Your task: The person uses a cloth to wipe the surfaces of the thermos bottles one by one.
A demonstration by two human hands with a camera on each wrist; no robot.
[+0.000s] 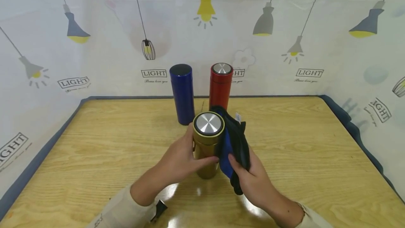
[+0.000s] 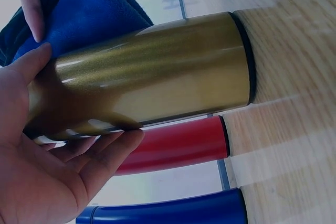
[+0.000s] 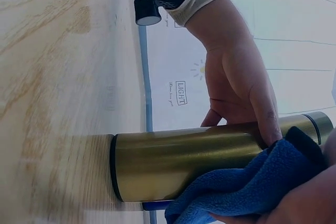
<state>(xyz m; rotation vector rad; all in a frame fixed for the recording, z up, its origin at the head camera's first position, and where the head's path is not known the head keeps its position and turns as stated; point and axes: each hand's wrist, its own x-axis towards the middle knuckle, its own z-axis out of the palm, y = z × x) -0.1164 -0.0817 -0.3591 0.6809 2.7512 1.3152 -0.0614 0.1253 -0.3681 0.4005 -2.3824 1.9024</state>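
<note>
A gold thermos flask (image 1: 207,150) with a silver-topped lid stands upright on the wooden table. My left hand (image 1: 178,159) grips it from the left, thumb across the front and fingers around the far side, as the left wrist view shows. In my right hand (image 1: 257,182) is a folded cloth, blue and fluffy on one face (image 3: 247,182) and dark on the other. Thumb and fingers pinch it, and its blue face lies against the flask's right side in the right wrist view.
Behind the gold flask stand a blue flask (image 1: 181,94) at the left and a red flask (image 1: 220,85) at the right. The cloth overlaps the red one's base in the head view. A printed sheet (image 1: 205,45) with lamp drawings hangs behind the table (image 1: 104,143).
</note>
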